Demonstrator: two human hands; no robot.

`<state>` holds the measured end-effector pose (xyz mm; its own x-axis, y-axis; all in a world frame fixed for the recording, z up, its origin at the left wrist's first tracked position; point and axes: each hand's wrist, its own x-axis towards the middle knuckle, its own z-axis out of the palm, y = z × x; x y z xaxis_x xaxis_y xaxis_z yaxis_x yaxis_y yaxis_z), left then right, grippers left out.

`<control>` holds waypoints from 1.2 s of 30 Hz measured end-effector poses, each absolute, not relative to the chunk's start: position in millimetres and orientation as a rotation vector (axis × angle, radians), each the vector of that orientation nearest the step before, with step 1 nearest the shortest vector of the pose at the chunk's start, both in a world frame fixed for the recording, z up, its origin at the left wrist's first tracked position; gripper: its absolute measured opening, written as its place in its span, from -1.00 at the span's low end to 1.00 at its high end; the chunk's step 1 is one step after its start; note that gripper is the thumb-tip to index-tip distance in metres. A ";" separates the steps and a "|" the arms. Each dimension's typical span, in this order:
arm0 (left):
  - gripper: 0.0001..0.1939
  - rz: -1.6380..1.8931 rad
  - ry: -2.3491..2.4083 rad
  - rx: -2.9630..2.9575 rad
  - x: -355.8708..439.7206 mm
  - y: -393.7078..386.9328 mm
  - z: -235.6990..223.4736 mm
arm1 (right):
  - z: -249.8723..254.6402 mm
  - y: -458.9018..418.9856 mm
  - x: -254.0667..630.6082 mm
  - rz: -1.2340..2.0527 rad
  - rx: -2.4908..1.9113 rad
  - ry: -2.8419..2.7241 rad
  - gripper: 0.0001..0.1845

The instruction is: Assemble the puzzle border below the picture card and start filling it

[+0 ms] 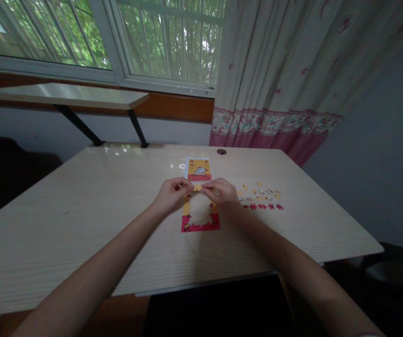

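Note:
My left hand [173, 195] and my right hand [225, 193] meet over the far edge of a jigsaw border [201, 227], fingertips pinched. Between them are yellow jigsaw pieces [197, 187], gripped from both sides. Whether these lie flat on the table or are slightly raised, I cannot tell. The border is yellow along its sides and red at the near end, around an open middle where bare table shows. Just beyond my hands lies a picture card [200, 170] with a white animal on yellow and red. My fingers hide part of the border's far corners.
Loose yellow and white pieces [259, 192] lie to the right of my right hand, with a row of red pieces [262, 206] nearest me. A raised shelf [68, 95] stands at the table's back left. A cable hole [221, 152] is near the back edge, before the curtain [271, 93].

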<state>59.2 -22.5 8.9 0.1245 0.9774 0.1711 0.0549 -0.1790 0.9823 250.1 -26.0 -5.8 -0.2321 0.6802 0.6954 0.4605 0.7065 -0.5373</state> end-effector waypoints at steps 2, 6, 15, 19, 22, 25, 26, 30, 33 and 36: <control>-0.77 1.208 1.080 1.466 59.0 -22.0 6.9 | -4.3 -25.7 251.3 0.178 -0.872 -1.939 -0.85; -0.71 1.153 1.113 1.585 46.6 -13.5 1.8 | -1.6 -24.2 252.2 0.190 -0.986 -2.065 -0.89; -0.31 0.717 1.393 2.417 8.6 9.0 -16.9 | -13.0 -23.5 243.7 0.386 -1.217 -2.297 -0.92; -0.25 0.616 1.421 2.439 11.2 7.6 -19.5 | -19.5 -21.8 242.2 0.376 -1.210 -2.323 -0.92; -0.25 0.572 1.438 2.444 13.3 5.4 -17.7 | -21.2 -21.4 242.2 0.373 -1.232 -2.308 -0.92; -0.22 0.553 1.458 2.442 15.0 2.8 -15.7 | -19.5 -22.6 241.8 0.370 -1.262 -2.298 -0.94; -0.22 0.551 1.464 2.443 15.6 2.0 -15.2 | -18.6 -23.1 241.7 0.368 -1.267 -2.299 -0.94; -0.25 0.535 1.492 2.474 17.7 -0.5 -13.8 | -15.7 -24.6 241.7 0.346 -1.259 -2.320 -0.94; -0.26 0.506 1.515 2.475 18.8 -0.9 -13.4 | -14.0 -25.2 241.9 0.316 -1.251 -2.350 -0.93; -0.25 0.479 1.552 2.460 19.7 -0.9 -13.8 | -10.8 -26.9 241.9 0.282 -1.248 -2.384 -0.92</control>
